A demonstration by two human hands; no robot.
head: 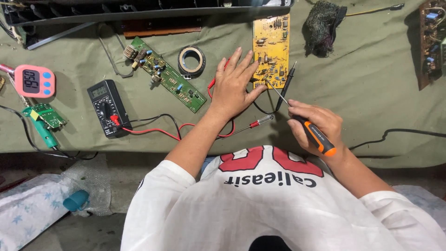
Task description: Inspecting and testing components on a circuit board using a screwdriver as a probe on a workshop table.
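My left hand (233,84) lies flat with fingers spread, its fingertips resting on the lower left part of a yellow circuit board (272,42). My right hand (312,126) grips a screwdriver with an orange and black handle (316,136); its thin metal shaft points up-left and its tip touches the board's lower edge. A black meter probe (285,88) lies beside the shaft, near my right fingers. A red probe (258,122) lies on the cloth below my left hand.
A black multimeter (108,108) with red and black leads sits at left. A long green circuit board (167,74), a tape roll (191,61), a pink timer (34,81), a green tool (42,125), a dark rag (324,27) and another board (432,42) lie on the olive cloth (371,93).
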